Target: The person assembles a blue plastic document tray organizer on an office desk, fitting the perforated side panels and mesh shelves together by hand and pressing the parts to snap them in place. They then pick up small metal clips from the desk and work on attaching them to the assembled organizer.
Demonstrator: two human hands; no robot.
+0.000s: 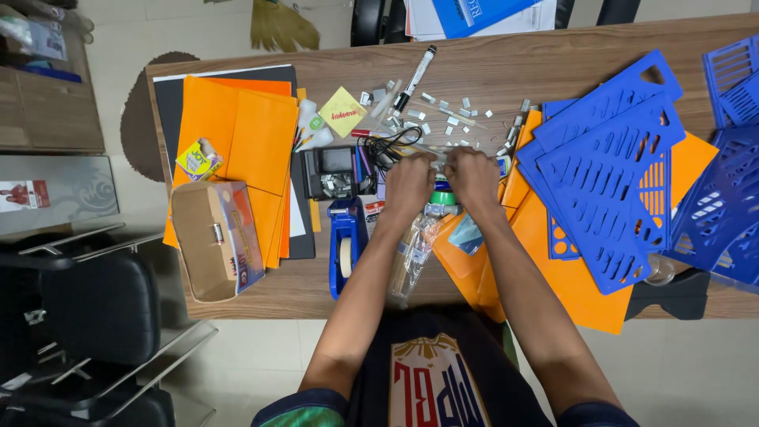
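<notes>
My left hand (409,185) and my right hand (473,177) meet over the middle of the wooden table (506,63), fingers curled together around something small that the hands hide. Just below them sits a green-capped item (443,196) inside crinkled clear plastic wrap (413,251). A blue tape dispenser (346,243) stands left of my left forearm. Several small silver and white pieces (455,115) lie scattered beyond my hands.
Orange paper sheets (237,142) and an open cardboard box (212,237) lie at left. Blue perforated plastic panels (609,174) cover orange sheets at right. A black marker (416,75), a yellow note pad (342,112), a small black device (332,170) and a black chair (87,316) are also in view.
</notes>
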